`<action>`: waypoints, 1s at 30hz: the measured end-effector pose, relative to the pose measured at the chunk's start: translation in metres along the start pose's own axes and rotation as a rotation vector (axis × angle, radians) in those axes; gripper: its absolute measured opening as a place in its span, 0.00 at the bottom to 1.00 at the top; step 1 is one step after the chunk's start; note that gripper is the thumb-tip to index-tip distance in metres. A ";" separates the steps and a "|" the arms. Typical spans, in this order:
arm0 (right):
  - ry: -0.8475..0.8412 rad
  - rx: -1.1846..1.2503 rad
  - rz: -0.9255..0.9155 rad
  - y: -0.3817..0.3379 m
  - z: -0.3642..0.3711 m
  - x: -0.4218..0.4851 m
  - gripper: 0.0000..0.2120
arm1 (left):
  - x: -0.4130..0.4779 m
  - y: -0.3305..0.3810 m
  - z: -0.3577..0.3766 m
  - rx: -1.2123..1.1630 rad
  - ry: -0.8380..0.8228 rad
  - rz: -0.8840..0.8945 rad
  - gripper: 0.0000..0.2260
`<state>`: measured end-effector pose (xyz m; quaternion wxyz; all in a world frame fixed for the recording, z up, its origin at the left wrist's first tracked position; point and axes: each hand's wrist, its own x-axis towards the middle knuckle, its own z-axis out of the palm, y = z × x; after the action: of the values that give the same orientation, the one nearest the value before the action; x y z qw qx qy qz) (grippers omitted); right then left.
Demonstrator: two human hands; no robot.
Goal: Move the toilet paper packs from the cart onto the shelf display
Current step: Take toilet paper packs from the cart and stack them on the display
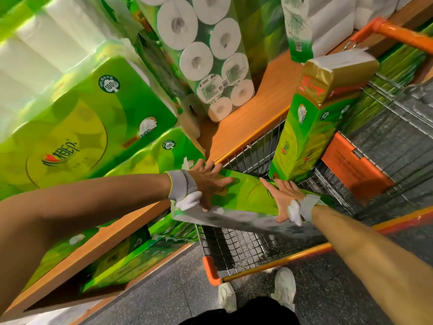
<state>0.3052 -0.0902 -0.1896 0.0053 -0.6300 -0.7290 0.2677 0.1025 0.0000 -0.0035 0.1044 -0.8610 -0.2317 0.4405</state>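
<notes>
Pressing from both ends, I carry the green toilet paper pack [248, 198] between flat palms. My left hand [208, 181] has its fingers spread straight on the shelf-side end, and my right hand [284, 198] lies straight-fingered on the other. The pack hangs above the wire cart [269, 261], at its edge nearest the wooden shelf [246, 118]. A second pack [309, 127] stands upright in the cart's far corner.

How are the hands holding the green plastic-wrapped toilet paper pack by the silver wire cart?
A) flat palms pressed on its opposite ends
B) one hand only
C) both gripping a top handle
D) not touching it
A: the left hand and right hand press with straight fingers against opposite ends of the green plastic-wrapped toilet paper pack.
</notes>
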 end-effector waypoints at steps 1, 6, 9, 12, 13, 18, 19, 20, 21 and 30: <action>0.052 -0.041 -0.041 -0.002 -0.005 0.000 0.67 | -0.006 -0.006 0.000 -0.004 0.007 -0.007 0.48; 0.031 -0.042 -0.067 -0.029 -0.063 -0.005 0.60 | -0.052 -0.032 -0.001 -0.034 0.107 -0.052 0.47; 0.056 -0.120 -0.137 -0.049 -0.103 -0.005 0.60 | -0.086 -0.047 0.000 -0.039 0.204 -0.127 0.49; 0.060 -0.188 -0.182 -0.072 -0.136 -0.010 0.61 | -0.118 -0.061 0.002 -0.031 0.243 -0.171 0.50; 0.070 -0.204 -0.203 -0.081 -0.147 -0.011 0.60 | -0.130 -0.066 0.001 -0.040 0.241 -0.179 0.50; 0.144 -0.292 -0.262 -0.150 -0.201 -0.011 0.59 | -0.205 -0.104 0.008 -0.029 0.290 -0.293 0.49; 0.165 -0.305 -0.276 -0.165 -0.213 -0.011 0.59 | -0.221 -0.112 0.010 -0.029 0.303 -0.302 0.49; 0.164 -0.298 -0.274 -0.170 -0.220 -0.012 0.58 | -0.228 -0.116 0.009 -0.035 0.298 -0.301 0.49; 0.183 -0.299 -0.289 -0.183 -0.229 -0.012 0.58 | -0.242 -0.124 0.012 -0.034 0.314 -0.319 0.49; 0.363 -0.447 -0.420 -0.307 -0.330 -0.023 0.54 | -0.369 -0.188 0.035 -0.044 0.496 -0.494 0.48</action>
<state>0.1428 -0.0043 0.2227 0.0517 -0.4890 -0.8705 -0.0216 -0.1695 -0.0182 0.3102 0.2425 -0.8618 -0.4101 0.1742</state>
